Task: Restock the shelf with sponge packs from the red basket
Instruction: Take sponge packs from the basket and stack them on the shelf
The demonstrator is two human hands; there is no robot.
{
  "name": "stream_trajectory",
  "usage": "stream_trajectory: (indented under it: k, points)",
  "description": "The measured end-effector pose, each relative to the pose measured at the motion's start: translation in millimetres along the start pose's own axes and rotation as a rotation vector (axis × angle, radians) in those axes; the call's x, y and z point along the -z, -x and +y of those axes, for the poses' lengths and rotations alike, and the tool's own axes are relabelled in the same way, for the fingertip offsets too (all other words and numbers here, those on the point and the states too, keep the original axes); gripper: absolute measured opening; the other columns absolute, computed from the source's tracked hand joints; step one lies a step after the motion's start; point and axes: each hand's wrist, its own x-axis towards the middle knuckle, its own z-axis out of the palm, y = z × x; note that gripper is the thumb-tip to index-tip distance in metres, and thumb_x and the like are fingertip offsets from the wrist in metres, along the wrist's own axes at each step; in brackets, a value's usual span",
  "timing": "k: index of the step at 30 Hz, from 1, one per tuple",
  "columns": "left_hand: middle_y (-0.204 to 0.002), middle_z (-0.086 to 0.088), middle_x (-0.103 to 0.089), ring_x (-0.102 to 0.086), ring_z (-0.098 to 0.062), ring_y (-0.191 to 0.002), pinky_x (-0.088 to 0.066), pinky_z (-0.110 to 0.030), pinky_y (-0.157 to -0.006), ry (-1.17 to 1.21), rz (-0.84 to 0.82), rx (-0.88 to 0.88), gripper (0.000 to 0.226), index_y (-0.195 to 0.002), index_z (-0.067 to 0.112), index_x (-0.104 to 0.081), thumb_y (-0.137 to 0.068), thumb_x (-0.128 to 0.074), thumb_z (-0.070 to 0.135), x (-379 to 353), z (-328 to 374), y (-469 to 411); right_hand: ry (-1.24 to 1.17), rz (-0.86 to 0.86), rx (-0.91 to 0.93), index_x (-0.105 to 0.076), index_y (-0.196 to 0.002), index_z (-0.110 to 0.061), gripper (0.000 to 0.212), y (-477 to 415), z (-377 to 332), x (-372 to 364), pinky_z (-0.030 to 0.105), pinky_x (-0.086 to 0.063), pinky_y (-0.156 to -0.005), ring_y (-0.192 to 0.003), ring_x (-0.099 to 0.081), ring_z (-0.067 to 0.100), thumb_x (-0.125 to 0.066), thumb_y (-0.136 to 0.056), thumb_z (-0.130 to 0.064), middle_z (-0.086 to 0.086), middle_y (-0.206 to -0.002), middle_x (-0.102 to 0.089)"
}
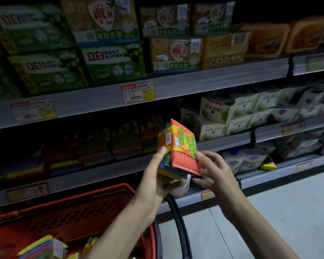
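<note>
An orange, yellow and green sponge pack (178, 146) is held tilted in front of the middle shelf. My left hand (157, 174) grips its lower left side, thumb along the label edge. My right hand (213, 171) touches its right and lower edge with spread fingers. Below, at the bottom left, stands the red basket (67, 215), holding more sponge packs (45, 247). Rows of dark sponge packs (94, 144) fill the middle shelf (101, 172) behind my hands.
Green and gold detergent boxes (108, 58) line the upper shelf. White SOLING boxes (238, 113) stand to the right. A black basket handle (178, 221) arcs below my left wrist. Grey floor (269, 212) lies at the lower right. A yellow pack (267, 166) lies on the low shelf.
</note>
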Motion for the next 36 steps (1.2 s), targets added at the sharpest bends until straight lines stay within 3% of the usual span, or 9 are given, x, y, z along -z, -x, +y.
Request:
stream_trajectory:
  k: [3,6,9,12,17,22,28,32,36]
  points:
    - [-0.118,-0.006,-0.076,-0.072,-0.022,-0.109,-0.056,-0.04,-0.09,-0.049,0.093,-0.145,0.06,-0.128,0.025,-0.064,-0.083,-0.069,0.064,-9,-4,-6,-0.125,0.063,-0.031,-0.065,-0.111,-0.005,0.044,8,5,2,0.025,-0.053,-0.056,-0.073,-0.064,0.019,-0.078,-0.085,-0.039,0.008,-0.09,-0.066]
    - [-0.115,-0.005,-0.076,-0.074,-0.021,-0.104,-0.058,-0.04,-0.088,-0.044,0.117,-0.225,0.059,-0.125,0.024,-0.062,-0.078,-0.068,0.059,-17,-4,-13,-0.259,-0.044,-0.094,-0.067,-0.106,-0.006,0.039,14,5,4,0.02,-0.044,-0.049,-0.062,-0.056,0.015,-0.08,-0.085,-0.037,0.01,-0.082,-0.06]
    - [-0.117,-0.006,-0.075,-0.074,-0.02,-0.104,-0.056,-0.032,-0.079,-0.041,0.084,-0.222,0.06,-0.129,0.025,-0.061,-0.083,-0.068,0.062,-20,-6,-17,-0.33,-0.101,-0.113,-0.068,-0.107,-0.009,0.03,16,4,6,0.023,-0.052,-0.057,-0.066,-0.067,0.019,-0.076,-0.083,-0.025,0.014,-0.088,-0.068]
    - [-0.118,-0.01,-0.074,-0.072,-0.027,-0.111,-0.057,-0.04,-0.09,-0.057,0.06,-0.183,0.059,-0.129,0.024,-0.064,-0.084,-0.064,0.062,-22,-9,-21,-0.39,-0.081,-0.112,-0.071,-0.114,-0.008,0.036,15,5,10,0.026,-0.057,-0.069,-0.078,-0.073,0.022,-0.075,-0.081,-0.021,0.016,-0.101,-0.073]
    - [-0.117,-0.007,-0.075,-0.07,-0.025,-0.113,-0.052,-0.05,-0.105,-0.146,0.042,-0.182,0.052,-0.123,0.027,-0.07,-0.086,-0.061,0.062,-28,-12,-27,-0.489,-0.077,-0.156,-0.067,-0.125,-0.003,0.043,9,5,16,0.025,-0.06,-0.071,-0.104,-0.074,0.026,-0.073,-0.084,-0.016,0.019,-0.118,-0.074]
    - [-0.131,-0.006,-0.066,-0.066,-0.019,-0.119,-0.049,-0.047,-0.108,-0.195,0.096,-0.201,0.058,-0.119,0.036,-0.071,-0.077,-0.063,0.074,-35,-10,-31,-0.577,-0.065,-0.196,-0.083,-0.097,-0.009,0.019,-1,1,17,0.021,-0.06,-0.068,-0.083,-0.073,0.015,-0.073,-0.081,-0.009,0.015,-0.111,-0.076]
    - [-0.114,0.0,-0.075,-0.07,-0.014,-0.108,-0.055,-0.028,-0.092,-0.214,0.187,-0.295,0.022,-0.122,0.024,-0.064,-0.102,-0.059,0.03,-38,-8,-37,-0.618,-0.015,-0.106,-0.071,-0.114,-0.005,0.031,-19,-8,17,0.019,-0.06,-0.067,-0.075,-0.074,0.011,-0.068,-0.083,-0.005,0.009,-0.1,-0.077]
    - [-0.111,0.007,-0.072,-0.067,0.002,-0.1,-0.053,-0.014,-0.082,-0.281,0.242,-0.375,0.023,-0.121,0.028,-0.063,-0.101,-0.061,0.017,-39,-13,-34,-0.597,0.068,-0.019,-0.068,-0.119,-0.004,0.034,-33,-12,13,0.021,-0.061,-0.077,-0.08,-0.074,0.014,-0.07,-0.085,-0.003,0.01,-0.099,-0.076]
    - [-0.112,0.011,-0.072,-0.067,0.006,-0.1,-0.053,-0.015,-0.08,-0.317,0.241,-0.419,0.031,-0.123,0.03,-0.064,-0.101,-0.057,0.009,-41,-13,-33,-0.476,0.118,0.076,-0.07,-0.115,-0.002,0.027,-44,-19,8,0.02,-0.061,-0.077,-0.086,-0.074,0.017,-0.071,-0.087,0.0,0.011,-0.101,-0.076]
